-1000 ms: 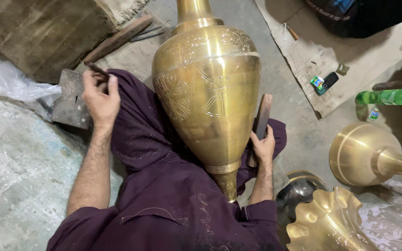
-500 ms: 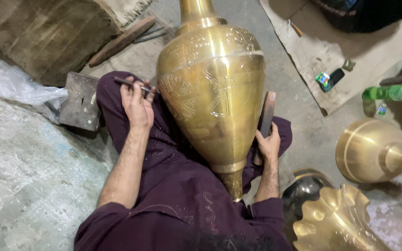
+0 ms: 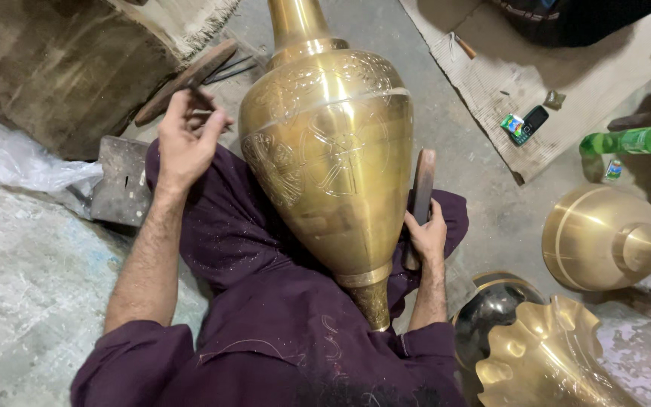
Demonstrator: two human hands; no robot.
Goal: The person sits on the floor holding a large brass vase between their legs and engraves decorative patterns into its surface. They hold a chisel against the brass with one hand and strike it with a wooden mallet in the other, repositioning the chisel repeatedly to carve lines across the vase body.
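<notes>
Left hand (image 3: 186,143), gripping a thin chisel (image 3: 203,102), has moved up beside the brass vase (image 3: 333,158), while right hand (image 3: 425,237) grasps a wooden mallet (image 3: 420,188).

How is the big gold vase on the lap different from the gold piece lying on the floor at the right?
The big brass vase rests across the person's lap, between the left hand and right hand; the round brass piece lies alone on the floor. The vase bears engraved patterns; the floor piece looks smooth, with plain rings. The vase looks larger and tapers to a point; the floor piece is dome-shaped. Both are shiny golden metal.
</notes>
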